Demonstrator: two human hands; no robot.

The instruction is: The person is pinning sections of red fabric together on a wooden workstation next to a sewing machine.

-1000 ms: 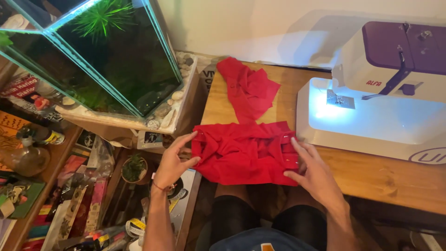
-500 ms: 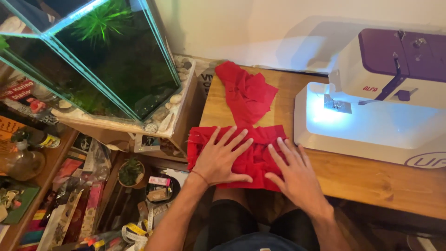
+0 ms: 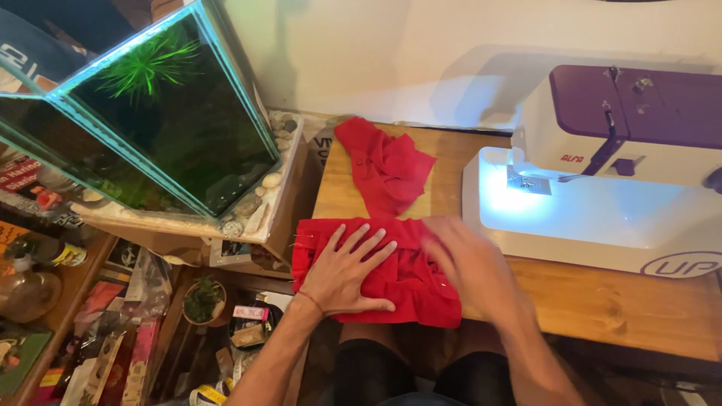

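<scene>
Left hand (image 3: 347, 274) spread flat, pressing the red cloth (image 3: 391, 278) at the counter (image 3: 602, 301) edge; right hand (image 3: 466, 263) blurred, seemingly flat on it just beside. Pins near left fingers: risk of pricking. Cloth overhanging, could slip. Hands closer together than half a second ago.

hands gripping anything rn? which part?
Nothing is gripped. The left hand lies flat, fingers spread, on the folded red fabric at the wooden table edge. The right hand, blurred, rests on the fabric's right part.
</scene>
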